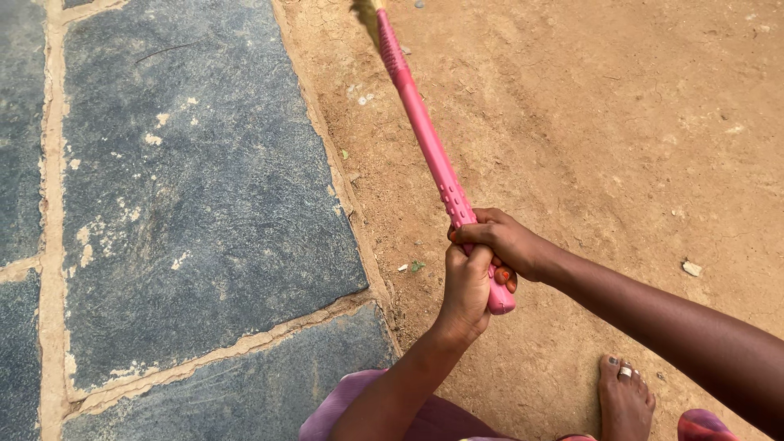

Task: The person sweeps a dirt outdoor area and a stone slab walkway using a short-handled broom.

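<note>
bare dirt ground (pixel 588 122) beside grey stone slabs (pixel 204 204); both hands' fingers (pixel 478 237) clenched around pink broom handle (pixel 429 139).

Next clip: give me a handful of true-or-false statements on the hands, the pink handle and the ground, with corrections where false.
1. Both hands grip the pink handle near its lower end. True: the left hand sits just below the right hand.
2. The handle is blue. False: it is pink.
3. Dark stone slabs lie left of bare dirt ground. True.
4. A shoe covers the foot. False: the foot is bare, with a ring on one toe.
5. The handle lies flat on the slabs. False: it is held up over the dirt.
</note>
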